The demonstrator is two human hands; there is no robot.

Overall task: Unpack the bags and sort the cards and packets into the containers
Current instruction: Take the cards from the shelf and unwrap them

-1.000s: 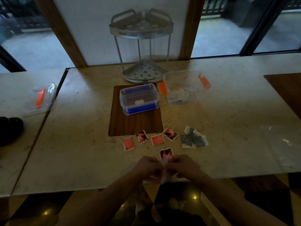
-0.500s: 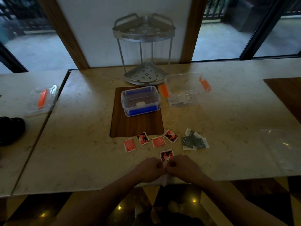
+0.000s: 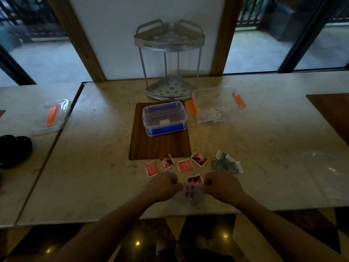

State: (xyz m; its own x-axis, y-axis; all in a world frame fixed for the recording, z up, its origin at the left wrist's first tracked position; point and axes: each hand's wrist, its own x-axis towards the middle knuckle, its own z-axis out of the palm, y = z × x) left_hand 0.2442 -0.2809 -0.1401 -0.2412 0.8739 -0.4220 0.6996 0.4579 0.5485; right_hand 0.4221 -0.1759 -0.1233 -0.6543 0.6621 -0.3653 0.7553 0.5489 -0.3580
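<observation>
My left hand [image 3: 163, 186] and my right hand [image 3: 221, 186] each grip one side of a small clear plastic bag [image 3: 189, 192] near the table's front edge, pulling its mouth apart. Red packets show inside it. Just beyond the bag lies one red packet [image 3: 194, 179], and behind it a row of several red packets [image 3: 185, 165]. A pile of grey-green packets [image 3: 226, 164] sits to their right. A blue-clipped clear container [image 3: 164, 118] stands on a wooden board [image 3: 160, 148]. An orange-clipped clear container [image 3: 217, 108] holding white packets stands to its right.
A two-tier metal corner rack [image 3: 170, 61] stands at the back against the wall. An orange-clipped lid [image 3: 52, 116] lies on the left table beside a black object [image 3: 15, 148]. An empty clear bag [image 3: 328, 173] lies at the right.
My hands have moved apart from each other, stretching the clear bag open between them. The camera view has shifted slightly downward.
</observation>
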